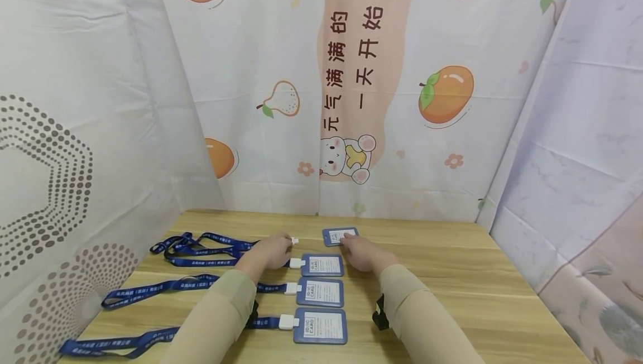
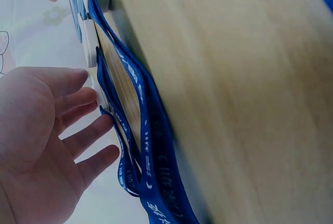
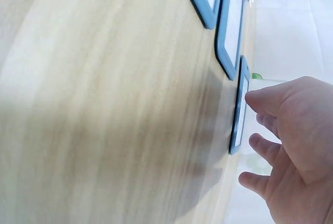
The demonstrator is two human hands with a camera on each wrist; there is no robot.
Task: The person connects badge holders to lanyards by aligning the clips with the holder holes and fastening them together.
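My left hand (image 1: 271,251) reaches to the back left of the table and pinches a white lanyard clip (image 1: 294,240) at its fingertips. Blue printed ribbon (image 1: 216,238) trails leftward from there in loose loops. To the right of it, a blue-framed ID card holder (image 1: 332,235) lies slightly askew at the back. My right hand (image 1: 364,252) is over this holder's right end, fingertips right at its face. In the right wrist view the thumb overlaps the card holder (image 3: 239,117), while the other fingers (image 3: 255,182) are spread loosely.
Nearer me, three card holders lie in a column: the back one (image 1: 322,265), the middle one (image 1: 320,292) and the front one (image 1: 320,326). Each has a white clip and blue lanyard (image 1: 125,344) stretching left. A patterned curtain (image 1: 271,146) hangs behind the wooden table (image 1: 452,297).
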